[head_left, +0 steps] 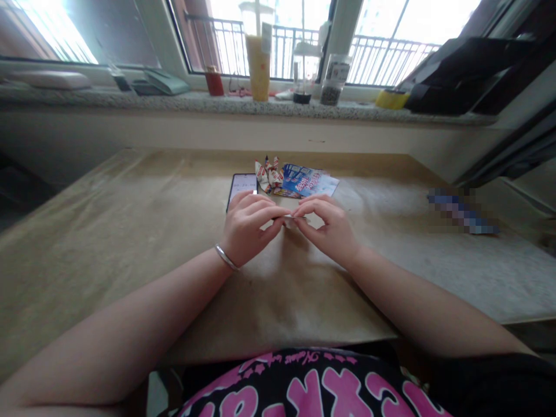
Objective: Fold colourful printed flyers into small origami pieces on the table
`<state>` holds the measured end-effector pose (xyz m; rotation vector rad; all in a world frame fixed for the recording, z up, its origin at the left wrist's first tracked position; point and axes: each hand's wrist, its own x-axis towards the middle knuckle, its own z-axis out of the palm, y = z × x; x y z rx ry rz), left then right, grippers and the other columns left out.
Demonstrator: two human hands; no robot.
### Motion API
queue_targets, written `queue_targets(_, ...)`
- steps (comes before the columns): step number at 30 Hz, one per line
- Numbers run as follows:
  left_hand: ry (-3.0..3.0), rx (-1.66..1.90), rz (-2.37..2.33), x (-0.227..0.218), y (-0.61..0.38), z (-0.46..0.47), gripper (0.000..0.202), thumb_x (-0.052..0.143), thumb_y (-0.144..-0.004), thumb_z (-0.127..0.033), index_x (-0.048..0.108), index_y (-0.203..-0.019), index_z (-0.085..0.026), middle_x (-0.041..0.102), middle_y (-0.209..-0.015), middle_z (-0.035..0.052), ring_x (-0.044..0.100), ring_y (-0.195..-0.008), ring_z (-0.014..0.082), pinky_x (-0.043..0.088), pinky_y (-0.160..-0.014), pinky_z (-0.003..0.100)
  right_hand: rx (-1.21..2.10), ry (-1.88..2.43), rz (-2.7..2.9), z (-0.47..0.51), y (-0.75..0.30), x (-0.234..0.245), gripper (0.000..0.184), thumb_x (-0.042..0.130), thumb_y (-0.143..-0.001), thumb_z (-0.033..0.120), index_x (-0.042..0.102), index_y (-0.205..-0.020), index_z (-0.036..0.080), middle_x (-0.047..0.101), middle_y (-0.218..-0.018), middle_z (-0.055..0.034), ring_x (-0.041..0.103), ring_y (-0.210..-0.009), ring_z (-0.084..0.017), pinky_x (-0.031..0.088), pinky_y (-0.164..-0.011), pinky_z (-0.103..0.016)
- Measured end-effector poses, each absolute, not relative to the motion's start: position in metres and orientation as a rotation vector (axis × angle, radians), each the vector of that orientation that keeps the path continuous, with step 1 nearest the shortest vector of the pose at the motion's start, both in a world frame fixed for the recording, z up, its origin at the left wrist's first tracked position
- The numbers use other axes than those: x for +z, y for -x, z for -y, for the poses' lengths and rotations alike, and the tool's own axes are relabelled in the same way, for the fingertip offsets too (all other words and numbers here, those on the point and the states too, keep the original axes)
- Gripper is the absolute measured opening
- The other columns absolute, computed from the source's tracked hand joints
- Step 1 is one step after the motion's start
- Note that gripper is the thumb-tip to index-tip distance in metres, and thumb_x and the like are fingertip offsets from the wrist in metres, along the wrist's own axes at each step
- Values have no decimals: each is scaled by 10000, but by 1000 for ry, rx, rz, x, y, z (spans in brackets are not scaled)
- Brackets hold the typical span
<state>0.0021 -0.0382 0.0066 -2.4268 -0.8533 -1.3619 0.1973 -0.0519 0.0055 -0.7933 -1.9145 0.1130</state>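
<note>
Both hands meet over the middle of the table, pinching a small, flat, pale piece that looks like paper. My left hand, with a silver bangle at the wrist, has its thumb and forefinger closed on the left end. On the other end, my right hand pinches with thumb and forefinger. The fingers hide most of the piece. Just beyond the left hand lies a phone with a lit screen. Behind the hands are folded paper pieces with red and white print and a fan of blue printed sheets.
The table has a yellowish cover. A blurred blue strip lies at its right. On the windowsill stand a tall yellow drink cup, a red jar, clear containers, a yellow tape roll and a black object.
</note>
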Motion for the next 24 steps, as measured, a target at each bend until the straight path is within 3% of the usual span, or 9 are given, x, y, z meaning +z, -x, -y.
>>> queue_targets(10,2474,-1384,912,5,-3,36,87,605,-812,-255,645,-740,-226,698,-771,-8,624,-760,149,434,-879,354,148,825,1908,52,-197,7,61,618,-788,184,621,-773,243,693,-805,-12,617,-913,-191,499,-868,-390)
queue_targets(18,2532,-1279,814,5,-2,35,138,601,-815,-275,600,-685,-229,692,-738,-29,614,-743,142,407,-915,362,137,817,1944,53,-195,4,43,625,-788,207,620,-780,249,694,-808,-10,618,-922,-193,502,-868,-386)
queue_targets(24,2526,-1208,788,3,0,34,89,604,-815,-270,620,-732,-240,698,-754,-35,614,-754,145,398,-919,366,130,804,1983,52,-195,5,58,618,-783,198,606,-753,246,685,-799,-9,621,-909,-188,497,-880,-382)
